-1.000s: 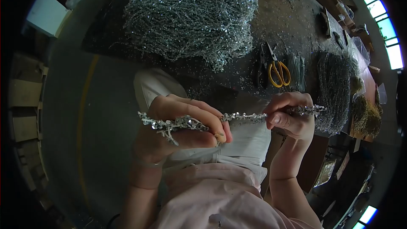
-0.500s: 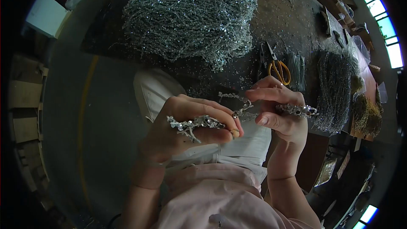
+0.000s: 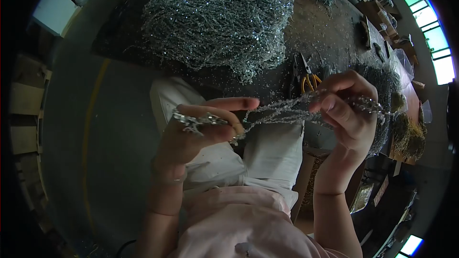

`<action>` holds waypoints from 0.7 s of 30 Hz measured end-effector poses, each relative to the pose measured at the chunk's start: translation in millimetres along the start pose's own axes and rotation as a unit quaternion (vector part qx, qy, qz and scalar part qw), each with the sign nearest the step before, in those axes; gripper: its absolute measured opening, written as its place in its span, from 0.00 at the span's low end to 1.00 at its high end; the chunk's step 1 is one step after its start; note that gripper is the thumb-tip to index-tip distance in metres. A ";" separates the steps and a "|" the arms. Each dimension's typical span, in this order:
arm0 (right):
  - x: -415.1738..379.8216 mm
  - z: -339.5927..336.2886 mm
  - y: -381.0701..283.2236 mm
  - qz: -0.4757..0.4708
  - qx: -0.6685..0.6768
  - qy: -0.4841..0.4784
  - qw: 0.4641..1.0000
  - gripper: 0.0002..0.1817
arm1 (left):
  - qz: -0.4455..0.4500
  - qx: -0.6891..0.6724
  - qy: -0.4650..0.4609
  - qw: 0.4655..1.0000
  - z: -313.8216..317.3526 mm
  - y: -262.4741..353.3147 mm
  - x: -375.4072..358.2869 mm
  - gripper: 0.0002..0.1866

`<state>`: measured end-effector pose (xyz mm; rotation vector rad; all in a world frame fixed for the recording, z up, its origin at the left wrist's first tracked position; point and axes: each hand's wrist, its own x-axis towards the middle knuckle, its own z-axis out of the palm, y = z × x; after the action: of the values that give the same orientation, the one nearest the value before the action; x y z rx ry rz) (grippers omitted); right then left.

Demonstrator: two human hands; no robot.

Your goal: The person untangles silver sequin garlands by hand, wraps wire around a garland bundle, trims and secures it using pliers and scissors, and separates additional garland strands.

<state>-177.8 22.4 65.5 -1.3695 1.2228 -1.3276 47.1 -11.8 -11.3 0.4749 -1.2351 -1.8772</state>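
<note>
Several thin glittery silver sprigs point(image 3: 282, 110) stretch between my two hands above my lap. My left hand point(image 3: 201, 126) is closed round their left end, its index finger stretched out, and beaded tips stick out past the knuckles. On the right, my right hand point(image 3: 349, 110) pinches the same sprigs between thumb and fingers, with their other end poking out beyond the hand. A large pile of glittery silver sprigs point(image 3: 217, 21) lies on the dark table point(image 3: 311, 33) in front of me.
Scissors with yellow handles point(image 3: 310, 76) lie on the table beside dark pliers point(image 3: 294, 71). More silver bundles point(image 3: 380, 79) and a golden bundle point(image 3: 410, 134) are at the right. A cardboard box point(image 3: 308, 186) stands below the table's right part. Boxes point(image 3: 26, 105) line the left.
My right hand has moved right and my left hand slightly left. The hands are farther apart, and a longer stretch of the sprigs shows between them.
</note>
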 end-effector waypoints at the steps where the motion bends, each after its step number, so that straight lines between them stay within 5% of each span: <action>1: 4.5 0.4 -5.7 -0.012 -0.010 -0.001 1.000 0.08 | 0.026 -0.034 0.027 0.999 -8.8 -3.5 -5.3 0.06; 4: 25.0 -6.5 -22.7 -0.062 -0.073 -0.035 0.995 0.07 | -0.014 -0.084 -0.027 0.996 -33.9 -2.3 -23.3 0.07; 11: 104.8 -16.1 -70.6 -0.126 0.095 -0.048 0.986 0.07 | 0.026 -0.107 -0.013 0.994 -26.2 -3.4 -46.1 0.11; 13: 116.0 -3.7 -85.3 -0.203 0.095 0.012 0.974 0.10 | -0.205 -0.074 0.011 0.976 -37.6 -13.5 -52.8 0.11; 17: 164.0 -67.7 -91.7 -0.195 0.086 0.026 0.977 0.10 | -0.187 -0.110 -0.005 0.976 -44.1 -43.6 -68.9 0.13; 21: 206.8 -49.9 -87.7 -0.176 0.081 0.043 0.980 0.10 | -0.214 -0.119 -0.038 0.969 -41.8 -47.3 -66.2 0.14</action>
<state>-228.5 -164.4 190.0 -1.4673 0.9291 -1.7063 94.7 25.4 -79.9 0.5746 -0.9887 -2.3950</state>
